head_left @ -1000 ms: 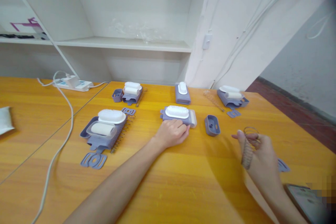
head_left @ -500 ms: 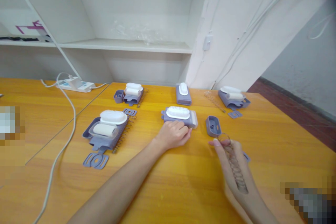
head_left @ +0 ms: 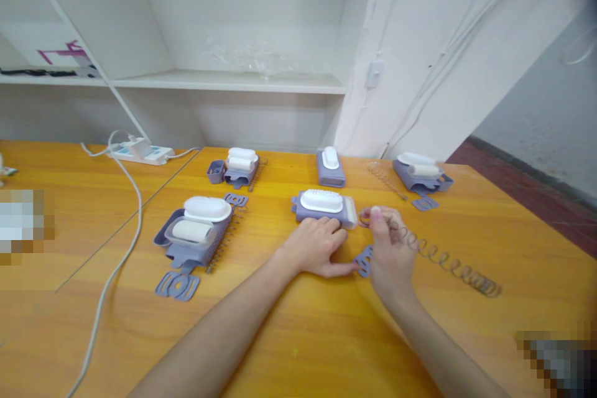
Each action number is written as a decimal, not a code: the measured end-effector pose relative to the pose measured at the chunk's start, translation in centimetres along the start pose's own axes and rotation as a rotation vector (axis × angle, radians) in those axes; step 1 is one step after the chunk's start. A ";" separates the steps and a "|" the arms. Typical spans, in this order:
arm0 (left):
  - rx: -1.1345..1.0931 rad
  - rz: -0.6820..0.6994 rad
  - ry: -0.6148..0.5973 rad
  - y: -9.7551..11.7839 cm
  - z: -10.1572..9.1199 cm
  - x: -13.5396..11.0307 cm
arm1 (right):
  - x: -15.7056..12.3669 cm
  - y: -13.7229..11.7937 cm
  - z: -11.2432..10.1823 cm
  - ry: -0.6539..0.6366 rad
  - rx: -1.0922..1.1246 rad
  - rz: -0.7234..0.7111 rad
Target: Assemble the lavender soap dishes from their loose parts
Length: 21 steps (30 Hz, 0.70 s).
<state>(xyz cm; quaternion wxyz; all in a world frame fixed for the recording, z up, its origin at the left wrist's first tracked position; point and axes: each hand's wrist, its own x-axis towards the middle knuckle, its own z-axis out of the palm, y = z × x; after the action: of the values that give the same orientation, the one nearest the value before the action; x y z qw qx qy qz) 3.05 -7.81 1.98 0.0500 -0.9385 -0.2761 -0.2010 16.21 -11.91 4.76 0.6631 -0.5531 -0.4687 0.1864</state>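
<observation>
Head view: a right hand (head_left: 394,258) pinches a wire coil (head_left: 433,253) near one end, beside a purple brush unit (head_left: 321,201) on the desk (head_left: 293,336).
The left hand (head_left: 319,245), thumb spread toward a flat plate (head_left: 362,261), lays its fingers against the unit, apparently steadying it.

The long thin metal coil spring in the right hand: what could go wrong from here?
The metal coil spring trails beyond the right hand and might whip or snag. The left hand, thumb by the flat slotted grey-purple plate, may nudge it. The white oval bristled pad atop the boxy grey-purple casing beside that hand could slide if bumped.
</observation>
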 end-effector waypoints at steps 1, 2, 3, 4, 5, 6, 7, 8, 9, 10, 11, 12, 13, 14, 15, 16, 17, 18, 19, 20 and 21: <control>-0.002 0.001 -0.023 0.1 -0.1 0.1 | 0.7 0.5 -0.1 0.025 0.020 0.010; -0.004 0.001 -0.043 0.2 -0.2 0.2 | 1.5 1.0 -0.1 0.072 0.058 0.021; -0.004 -0.003 -0.059 0.2 -0.2 0.2 | 2.1 1.5 -0.2 0.108 0.092 0.036; -0.004 -0.006 -0.071 0.2 -0.2 0.3 | 2.7 2.0 -0.2 0.143 0.126 0.047; -0.003 -0.008 -0.078 0.2 -0.3 0.3 | 3.2 2.3 -0.3 0.174 0.161 0.060; -0.003 -0.009 -0.083 0.2 -0.3 0.3 | 3.6 2.7 -0.4 0.193 0.194 0.079; -0.005 -0.008 -0.084 0.2 -0.3 0.3 | 3.9 3.0 -0.4 0.209 0.225 0.098; -0.010 -0.004 -0.080 0.3 -0.3 0.3 | 4.1 3.2 -0.6 0.219 0.253 0.118; -0.019 0.004 -0.072 0.5 -0.4 0.4 | 4.3 3.5 -0.7 0.223 0.276 0.138; -0.031 0.019 -0.064 0.6 -0.4 0.4 | 4.4 3.6 -0.8 0.221 0.291 0.155; -0.047 0.038 -0.055 0.9 -0.3 0.5 | 4.6 3.8 -1.0 0.209 0.295 0.168; -0.063 0.062 -0.049 1.1 -0.3 0.6 | 4.7 3.9 -1.1 0.188 0.289 0.178; -0.076 0.086 -0.046 1.4 -0.1 0.7 | 4.7 4.0 -1.2 0.161 0.273 0.184; -0.085 0.109 -0.046 1.7 0.0 0.9 | 4.8 4.1 -1.3 0.131 0.254 0.186; -0.091 0.125 -0.047 1.9 0.3 1.0 | 4.9 4.2 -1.3 0.105 0.233 0.185; -0.093 0.136 -0.047 2.1 0.5 1.1 | 4.9 4.3 -1.4 0.084 0.213 0.181; -0.092 0.141 -0.046 2.3 0.7 1.2 | 4.9 4.3 -1.4 0.071 0.195 0.176; -0.084 0.145 -0.044 2.5 1.0 1.3 | 5.0 4.3 -1.4 0.061 0.178 0.169; -0.070 0.150 -0.041 2.6 1.2 1.3 | 5.0 4.2 -1.4 0.054 0.161 0.158; -0.049 0.153 -0.035 2.6 1.3 1.3 | 5.0 4.2 -1.4 0.048 0.141 0.144; -0.024 0.151 -0.028 2.6 1.4 1.3 | 5.0 4.1 -1.4 0.044 0.122 0.130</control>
<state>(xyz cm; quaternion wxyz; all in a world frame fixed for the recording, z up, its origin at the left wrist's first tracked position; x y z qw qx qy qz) 5.97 -9.03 1.25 0.0500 -0.9600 -0.2027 -0.1868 20.92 -7.57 3.19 0.6922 -0.5450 -0.4047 0.2450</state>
